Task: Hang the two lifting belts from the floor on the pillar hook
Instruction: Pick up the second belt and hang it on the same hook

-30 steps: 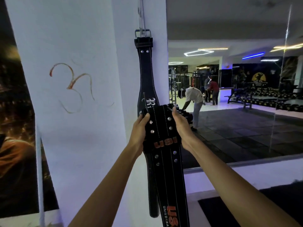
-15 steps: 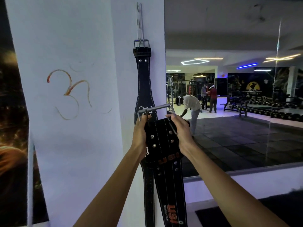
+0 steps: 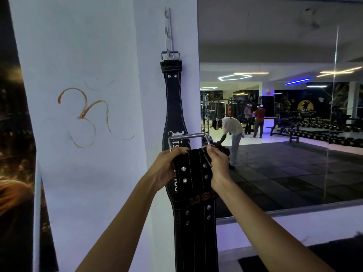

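One black lifting belt [image 3: 173, 99] hangs by its metal buckle from the hook strip [image 3: 168, 30] on the white pillar [image 3: 94, 55]. In front of it I hold a second black belt [image 3: 194, 185], studded and lettered in orange, upright by its top end. My left hand [image 3: 167, 165] grips its left edge and my right hand [image 3: 219, 163] grips its right edge. The second belt's steel buckle [image 3: 186, 137] stands up above my fingers, well below the hook. Its lower part drops out of the frame.
A large wall mirror [image 3: 284, 154] to the right of the pillar shows the gym floor, dumbbell racks and three people. A dark poster [image 3: 13, 154] covers the wall on the left. An orange symbol [image 3: 84, 114] is drawn on the pillar.
The second belt's buckle has flipped up from folded against the belt to standing above my fingers. Both hands have risen with the belt, closer to the hanging belt's narrow part.
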Action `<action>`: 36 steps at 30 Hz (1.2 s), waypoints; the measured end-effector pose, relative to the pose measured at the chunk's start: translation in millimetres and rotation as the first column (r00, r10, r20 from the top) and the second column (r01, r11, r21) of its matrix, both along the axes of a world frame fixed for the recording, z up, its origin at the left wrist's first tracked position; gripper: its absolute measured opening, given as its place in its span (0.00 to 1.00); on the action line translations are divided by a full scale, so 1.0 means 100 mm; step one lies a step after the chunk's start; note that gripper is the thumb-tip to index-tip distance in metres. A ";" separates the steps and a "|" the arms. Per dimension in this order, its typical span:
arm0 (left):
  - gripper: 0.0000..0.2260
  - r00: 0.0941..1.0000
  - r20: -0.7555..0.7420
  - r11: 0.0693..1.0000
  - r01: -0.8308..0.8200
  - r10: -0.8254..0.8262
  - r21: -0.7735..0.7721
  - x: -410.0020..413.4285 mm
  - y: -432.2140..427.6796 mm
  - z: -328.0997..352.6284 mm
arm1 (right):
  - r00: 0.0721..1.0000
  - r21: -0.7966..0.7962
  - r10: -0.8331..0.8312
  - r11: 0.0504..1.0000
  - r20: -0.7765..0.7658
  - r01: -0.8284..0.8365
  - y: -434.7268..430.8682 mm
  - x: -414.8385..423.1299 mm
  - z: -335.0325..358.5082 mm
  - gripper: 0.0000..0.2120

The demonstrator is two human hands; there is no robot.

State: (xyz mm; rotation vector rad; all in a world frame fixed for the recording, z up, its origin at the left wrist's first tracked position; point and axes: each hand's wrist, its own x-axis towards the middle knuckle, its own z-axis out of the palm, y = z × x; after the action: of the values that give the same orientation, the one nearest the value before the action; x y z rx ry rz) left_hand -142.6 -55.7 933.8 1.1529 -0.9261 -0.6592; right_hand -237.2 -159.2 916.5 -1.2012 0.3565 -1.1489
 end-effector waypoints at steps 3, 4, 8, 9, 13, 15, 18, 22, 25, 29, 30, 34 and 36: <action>0.08 0.986 0.032 0.980 -0.157 0.162 -0.124 -0.03 -0.06 -0.03 | 1.000 0.007 -0.007 1.000 -0.009 0.007 -0.01 0.05 0.04 0.13; 0.07 0.968 0.073 0.960 -0.225 0.239 -0.165 -0.04 -0.10 -0.04 | 1.000 0.001 -0.007 1.000 -0.012 0.007 -0.02 0.07 0.05 0.13; 0.05 0.828 0.192 0.836 -0.463 0.526 -0.296 -0.06 -0.32 -0.03 | 1.000 -0.070 -0.029 0.997 -0.002 0.029 -0.12 0.17 0.11 0.09; 0.06 0.781 0.200 0.791 -0.515 0.592 -0.331 -0.07 -0.38 -0.02 | 1.000 -0.084 -0.030 0.996 0.004 0.030 -0.15 0.19 0.13 0.09; 0.17 0.572 0.198 0.594 -0.673 0.796 -0.441 0.01 -0.59 0.18 | 1.000 -0.165 -0.016 0.986 -0.002 0.015 -0.34 0.30 0.30 0.09; 0.18 0.514 0.190 0.539 -0.712 0.837 -0.451 0.12 -0.69 0.40 | 1.000 -0.236 -0.005 0.972 0.003 0.005 -0.44 0.40 0.51 0.08; 0.17 0.469 0.163 0.484 -0.725 0.868 -0.489 0.34 -0.82 0.82 | 0.998 -0.388 -0.006 0.921 0.061 0.029 -0.58 0.62 0.93 0.09; 0.17 0.384 0.150 0.391 -0.686 0.911 -0.613 0.73 -0.98 1.57 | 0.979 -0.598 -0.124 0.777 0.164 0.198 -0.73 1.03 1.70 0.14; 0.18 0.303 0.187 0.344 -0.634 0.935 -0.692 1.12 -1.03 2.23 | 0.925 -0.651 -0.276 0.657 0.262 0.381 -0.81 1.35 2.43 0.20; 0.20 0.165 0.335 0.364 -0.604 0.928 -0.710 1.57 -1.19 3.03 | 0.817 -0.655 -0.525 0.535 0.237 0.534 -1.03 1.78 3.26 0.25; 0.19 0.154 0.355 0.373 -0.601 0.922 -0.707 1.64 -1.26 3.19 | 0.797 -0.642 -0.558 0.528 0.230 0.556 -1.09 1.88 3.42 0.26; 0.20 0.074 0.474 0.411 -0.626 0.877 -0.662 1.92 -1.59 3.71 | 0.786 -0.589 -0.593 0.576 0.176 0.567 -1.38 2.17 3.91 0.23; 0.18 0.128 0.530 0.470 -0.661 0.839 -0.585 2.10 -1.73 3.85 | 0.789 -0.609 -0.601 0.580 0.129 0.541 -1.54 2.33 4.01 0.21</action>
State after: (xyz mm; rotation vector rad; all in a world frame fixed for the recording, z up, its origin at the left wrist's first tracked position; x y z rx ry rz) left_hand 67.2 -228.3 1318.5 1.5364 -0.8876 0.9309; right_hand -4.3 -313.0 1317.1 -1.8024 0.4784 -1.8868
